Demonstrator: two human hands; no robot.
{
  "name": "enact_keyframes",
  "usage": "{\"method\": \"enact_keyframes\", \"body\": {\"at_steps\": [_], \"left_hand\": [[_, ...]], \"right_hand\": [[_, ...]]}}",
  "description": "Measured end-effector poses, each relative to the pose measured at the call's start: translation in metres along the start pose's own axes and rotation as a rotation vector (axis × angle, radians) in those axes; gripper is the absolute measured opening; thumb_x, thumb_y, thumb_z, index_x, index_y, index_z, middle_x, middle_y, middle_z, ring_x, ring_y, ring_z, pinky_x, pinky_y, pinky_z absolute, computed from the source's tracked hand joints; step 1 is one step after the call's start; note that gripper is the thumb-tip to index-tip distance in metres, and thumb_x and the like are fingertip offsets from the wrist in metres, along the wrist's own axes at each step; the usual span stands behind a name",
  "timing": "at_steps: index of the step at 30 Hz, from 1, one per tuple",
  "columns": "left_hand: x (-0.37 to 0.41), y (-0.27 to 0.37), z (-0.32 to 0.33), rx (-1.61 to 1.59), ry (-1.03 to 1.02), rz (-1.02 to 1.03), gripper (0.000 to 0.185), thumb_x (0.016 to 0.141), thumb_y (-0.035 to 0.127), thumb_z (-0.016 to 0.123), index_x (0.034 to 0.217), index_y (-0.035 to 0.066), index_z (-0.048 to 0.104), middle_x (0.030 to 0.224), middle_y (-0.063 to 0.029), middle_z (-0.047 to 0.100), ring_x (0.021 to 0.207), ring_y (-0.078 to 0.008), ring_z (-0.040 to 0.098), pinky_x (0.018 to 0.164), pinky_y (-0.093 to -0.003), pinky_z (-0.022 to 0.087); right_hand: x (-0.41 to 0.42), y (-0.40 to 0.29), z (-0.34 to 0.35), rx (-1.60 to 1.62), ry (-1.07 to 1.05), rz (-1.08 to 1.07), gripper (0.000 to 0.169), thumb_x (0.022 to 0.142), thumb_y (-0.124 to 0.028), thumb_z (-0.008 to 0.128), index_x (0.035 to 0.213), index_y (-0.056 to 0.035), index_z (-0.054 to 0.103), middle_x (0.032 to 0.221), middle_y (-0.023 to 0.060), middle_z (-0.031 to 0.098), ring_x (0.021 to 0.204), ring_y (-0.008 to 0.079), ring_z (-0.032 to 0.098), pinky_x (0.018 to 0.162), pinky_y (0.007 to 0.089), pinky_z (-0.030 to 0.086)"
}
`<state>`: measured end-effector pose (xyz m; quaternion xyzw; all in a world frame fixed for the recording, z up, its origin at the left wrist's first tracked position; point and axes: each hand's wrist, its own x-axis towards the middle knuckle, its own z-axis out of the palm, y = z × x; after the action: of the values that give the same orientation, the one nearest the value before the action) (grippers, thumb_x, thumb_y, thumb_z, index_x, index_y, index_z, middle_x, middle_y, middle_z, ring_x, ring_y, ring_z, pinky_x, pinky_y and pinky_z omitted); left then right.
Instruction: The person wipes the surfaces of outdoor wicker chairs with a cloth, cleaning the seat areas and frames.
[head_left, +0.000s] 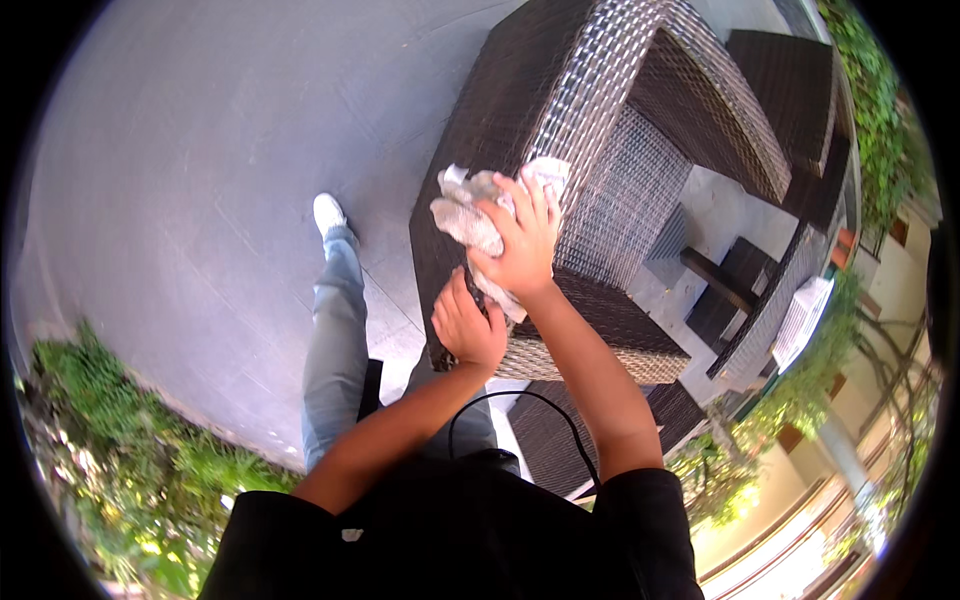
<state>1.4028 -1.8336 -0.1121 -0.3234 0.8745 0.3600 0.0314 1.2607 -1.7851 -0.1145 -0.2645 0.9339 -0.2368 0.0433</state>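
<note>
A dark brown woven wicker armchair (577, 97) stands before me. My right hand (525, 232) presses a crumpled, light-coloured cloth (469, 214) against the top edge of the wicker, its fingers spread over the fabric. Part of the cloth hangs below the palm towards my other hand. My left hand (469, 322) grips the dark wicker edge near the chair's corner, just below the cloth; its fingertips curl over the edge.
More dark wicker furniture (787, 90) stands behind at the right, and another woven piece (551, 439) is close by my legs. Grey paving (195, 172) lies at the left. Green plants (142, 420) border it at the lower left. A black cable (551, 405) loops near my right forearm.
</note>
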Motion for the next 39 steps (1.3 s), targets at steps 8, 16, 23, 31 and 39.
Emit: {"method": "enact_keyframes", "body": {"at_steps": [8, 16, 23, 31, 39], "left_hand": [[0.024, -0.034, -0.033, -0.202, -0.436, 0.224, 0.072, 0.083, 0.023, 0.067, 0.145, -0.001, 0.038, 0.134, -0.0232, 0.049, 0.122, -0.0422, 0.048, 0.104, -0.0505, 0.039], [0.212, -0.276, -0.174, 0.088, -0.89, 0.582, 0.014, 0.092, 0.013, 0.058, 0.103, 0.009, 0.067, 0.092, -0.0165, 0.068, 0.086, -0.0382, 0.065, 0.077, -0.0483, 0.052], [0.317, -0.345, -0.368, 1.264, -0.843, -0.106, 0.033, 0.097, 0.034, 0.042, 0.104, 0.011, 0.065, 0.105, -0.0181, 0.07, 0.099, -0.038, 0.067, 0.082, -0.054, 0.053], [0.289, -0.219, -0.355, 0.826, -0.636, -0.547, 0.031, 0.095, 0.035, 0.052, 0.114, 0.013, 0.063, 0.107, -0.0167, 0.069, 0.1, -0.0339, 0.066, 0.086, -0.0518, 0.051], [0.395, -0.053, -0.296, 0.411, -0.664, -0.633, 0.031, 0.096, 0.035, 0.051, 0.113, 0.011, 0.063, 0.104, -0.0147, 0.068, 0.095, -0.0304, 0.065, 0.083, -0.0473, 0.05]], "right_hand": [[0.003, -0.006, -0.008, -0.052, -0.059, 0.057, 0.061, 0.06, -0.043, 0.077, 0.117, -0.0224, 0.067, 0.147, 0.0056, 0.049, 0.142, 0.034, 0.037, 0.113, 0.0575, 0.026], [0.003, -0.027, -0.006, -0.124, 0.013, 0.413, 0.084, 0.073, -0.042, 0.072, 0.15, -0.0198, 0.046, 0.158, 0.0238, 0.031, 0.144, 0.0449, 0.03, 0.116, 0.0627, 0.019], [0.141, 0.016, -0.022, -0.174, 0.146, 0.664, 0.088, 0.068, -0.032, 0.079, 0.149, -0.031, 0.045, 0.162, 0.0265, 0.018, 0.149, 0.0485, 0.015, 0.118, 0.0633, 0.012], [0.345, 0.135, -0.063, -0.125, 0.39, 0.774, 0.081, 0.063, -0.028, 0.085, 0.138, -0.0299, 0.053, 0.158, 0.0202, 0.028, 0.147, 0.047, 0.021, 0.114, 0.065, 0.021], [0.362, 0.186, -0.115, 0.075, 0.305, 0.65, 0.074, 0.061, -0.031, 0.085, 0.131, -0.0278, 0.06, 0.156, 0.0177, 0.035, 0.146, 0.04, 0.028, 0.115, 0.0596, 0.023]]}}
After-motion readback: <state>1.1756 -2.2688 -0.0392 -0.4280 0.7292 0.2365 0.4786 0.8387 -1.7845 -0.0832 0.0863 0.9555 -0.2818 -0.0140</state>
